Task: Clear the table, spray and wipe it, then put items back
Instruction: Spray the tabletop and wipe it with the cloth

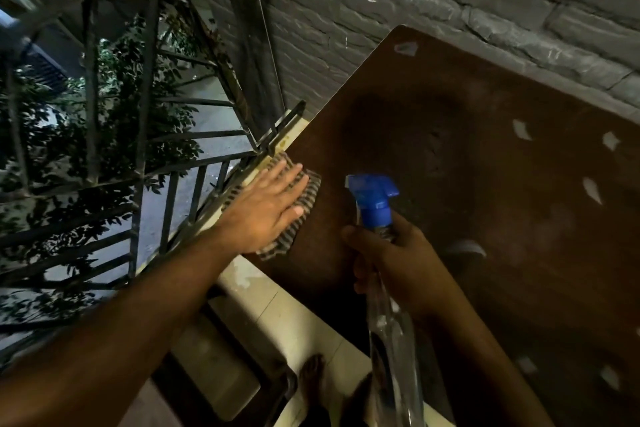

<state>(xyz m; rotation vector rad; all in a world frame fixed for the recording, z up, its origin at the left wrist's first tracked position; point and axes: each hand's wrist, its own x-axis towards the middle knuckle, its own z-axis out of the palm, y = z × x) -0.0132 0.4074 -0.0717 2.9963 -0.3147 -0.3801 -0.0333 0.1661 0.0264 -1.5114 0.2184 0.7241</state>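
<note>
Two hands: flat-fingered left hand (266,208) presses striped cloth (304,204); right hand (391,260) grips blue-topped clear spray bottle (381,229).

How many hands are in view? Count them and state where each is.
2. The left hand presses flat on the striped cloth at the table edge; the right hand grips the spray bottle over the table.

Home balcony at night: grey painted brick wall (433,3), dark metal railing (145,156), leafy tree (114,87) beyond, pale tiled floor (304,319).
</note>
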